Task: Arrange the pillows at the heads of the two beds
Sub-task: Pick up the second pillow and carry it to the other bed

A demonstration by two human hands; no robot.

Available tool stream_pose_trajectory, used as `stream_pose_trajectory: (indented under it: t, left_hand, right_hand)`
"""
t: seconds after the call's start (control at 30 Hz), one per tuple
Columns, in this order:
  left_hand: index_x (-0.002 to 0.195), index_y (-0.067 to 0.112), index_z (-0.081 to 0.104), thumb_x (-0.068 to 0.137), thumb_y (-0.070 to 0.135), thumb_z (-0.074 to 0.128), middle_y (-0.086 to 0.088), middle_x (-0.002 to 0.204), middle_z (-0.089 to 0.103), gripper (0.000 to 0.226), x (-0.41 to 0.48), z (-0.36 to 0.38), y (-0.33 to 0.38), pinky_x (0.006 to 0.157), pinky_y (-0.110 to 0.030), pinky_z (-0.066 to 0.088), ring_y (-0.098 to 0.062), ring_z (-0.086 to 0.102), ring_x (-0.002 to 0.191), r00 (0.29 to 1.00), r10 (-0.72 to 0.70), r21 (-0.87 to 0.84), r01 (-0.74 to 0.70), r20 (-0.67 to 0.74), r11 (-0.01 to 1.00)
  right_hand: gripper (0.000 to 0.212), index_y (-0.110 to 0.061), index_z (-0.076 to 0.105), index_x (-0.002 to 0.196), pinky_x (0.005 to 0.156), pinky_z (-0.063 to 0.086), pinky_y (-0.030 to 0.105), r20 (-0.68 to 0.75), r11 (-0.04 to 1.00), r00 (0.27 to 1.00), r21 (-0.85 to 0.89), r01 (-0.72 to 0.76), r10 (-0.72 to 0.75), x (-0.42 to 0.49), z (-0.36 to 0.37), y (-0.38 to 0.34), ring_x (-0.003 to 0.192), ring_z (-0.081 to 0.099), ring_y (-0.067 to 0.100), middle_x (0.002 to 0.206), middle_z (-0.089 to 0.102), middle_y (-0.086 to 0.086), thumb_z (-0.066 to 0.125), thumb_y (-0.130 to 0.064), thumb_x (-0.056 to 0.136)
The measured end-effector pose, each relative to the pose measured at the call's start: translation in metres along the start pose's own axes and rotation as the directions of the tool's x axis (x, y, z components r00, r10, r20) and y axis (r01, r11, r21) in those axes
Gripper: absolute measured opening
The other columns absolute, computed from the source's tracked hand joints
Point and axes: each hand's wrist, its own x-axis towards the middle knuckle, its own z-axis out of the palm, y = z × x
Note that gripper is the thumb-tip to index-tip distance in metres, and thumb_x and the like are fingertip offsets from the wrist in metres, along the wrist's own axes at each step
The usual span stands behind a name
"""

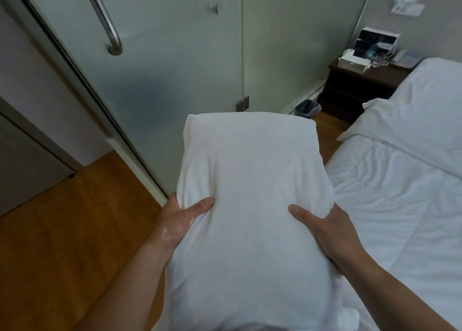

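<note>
Two bare forearms, no sleeves; hands [180,220] without rings.

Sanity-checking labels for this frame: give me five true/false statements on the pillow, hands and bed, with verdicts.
1. Both hands grip the held pillow, the left hand on its left side and the right hand on its right. True.
2. The held pillow lies flat on the bed. False: it is held up in the air, over the wooden floor and the bed's edge.
3. Another white pillow already lies on the bed, near the nightstand. True.
4. The nightstand top is bare. False: boxes and other small items sit on it.
5. The small bin stands on the bed. False: it stands on the floor beside the nightstand.
</note>
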Motion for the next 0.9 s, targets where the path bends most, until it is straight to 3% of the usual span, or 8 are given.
stream_pose_trajectory:
  t: [0.17,0.27,0.43,0.57,0.73,0.83,0.9]
  left_hand:
    - [0.110,0.032,0.072,0.040,0.055,0.098,0.019,0.094,0.083,0.078,0.095,-0.007,0.034,0.083,-0.033,0.059,-0.012,0.077,0.096,0.998,-0.004,0.109,-0.003,0.063,0.994]
    - [0.128,0.029,0.068,0.044,0.062,0.093,0.010,0.114,0.080,0.094,0.153,0.001,0.060,0.100,-0.041,0.056,-0.016,0.074,0.107,0.994,0.026,0.174,-0.044,0.105,0.984]
    - [0.118,0.032,0.063,0.058,0.048,0.094,0.012,0.112,0.074,0.069,0.253,0.032,0.113,0.091,-0.033,0.055,-0.009,0.070,0.101,0.984,0.029,0.238,-0.071,0.178,0.969]
    - [0.112,0.034,0.067,0.043,0.058,0.090,0.009,0.114,0.077,0.077,0.329,0.069,0.150,0.100,-0.041,0.056,-0.016,0.074,0.106,0.972,0.004,0.257,-0.066,0.233,0.964]
    - [0.115,0.034,0.068,0.045,0.055,0.090,0.013,0.111,0.076,0.076,0.405,0.130,0.194,0.092,-0.033,0.056,-0.009,0.072,0.103,0.935,0.020,0.268,-0.123,0.355,0.956]
    - [0.132,0.029,0.065,0.038,0.061,0.092,0.010,0.120,0.075,0.103,0.452,0.168,0.215,0.101,-0.038,0.054,-0.013,0.071,0.110,0.907,0.033,0.280,-0.164,0.419,0.946]
    - [0.136,0.029,0.064,0.039,0.063,0.092,0.009,0.125,0.074,0.107,0.488,0.197,0.230,0.105,-0.042,0.053,-0.015,0.071,0.113,0.887,0.035,0.286,-0.185,0.460,0.940]
  right_hand:
    - [0.061,-0.031,0.069,0.121,0.084,0.057,0.037,-0.102,0.999,0.994,0.032,-0.035,0.038,0.052,0.030,-0.026,0.096,0.073,0.011,0.104,0.078,-0.013,0.088,-0.052,0.067]
    - [0.062,-0.033,0.068,0.122,0.090,0.057,0.041,-0.145,0.996,0.987,0.069,-0.056,0.066,0.093,0.045,-0.034,0.097,0.073,0.010,0.105,0.078,-0.015,0.088,-0.052,0.067]
    - [0.060,-0.030,0.068,0.119,0.088,0.056,0.039,-0.195,0.989,0.975,0.119,-0.084,0.106,0.184,0.053,-0.059,0.097,0.073,0.012,0.103,0.077,-0.013,0.089,-0.050,0.067]
    - [0.060,-0.032,0.070,0.118,0.086,0.057,0.037,-0.241,0.984,0.963,0.153,-0.086,0.122,0.251,0.043,-0.083,0.093,0.074,0.007,0.099,0.079,-0.016,0.090,-0.052,0.065]
    - [0.048,-0.034,0.067,0.113,0.069,0.049,0.021,-0.340,0.974,0.928,0.211,-0.084,0.154,0.313,0.022,-0.108,0.087,0.070,0.000,0.095,0.075,-0.018,0.090,-0.041,0.071]
    - [0.042,-0.034,0.068,0.109,0.066,0.048,0.019,-0.390,0.968,0.902,0.229,-0.100,0.185,0.352,0.010,-0.117,0.081,0.068,-0.005,0.091,0.075,-0.019,0.089,-0.039,0.072]
    - [0.046,-0.032,0.070,0.113,0.068,0.050,0.021,-0.428,0.964,0.881,0.248,-0.102,0.203,0.382,0.002,-0.125,0.084,0.071,-0.001,0.093,0.077,-0.017,0.089,-0.040,0.072]
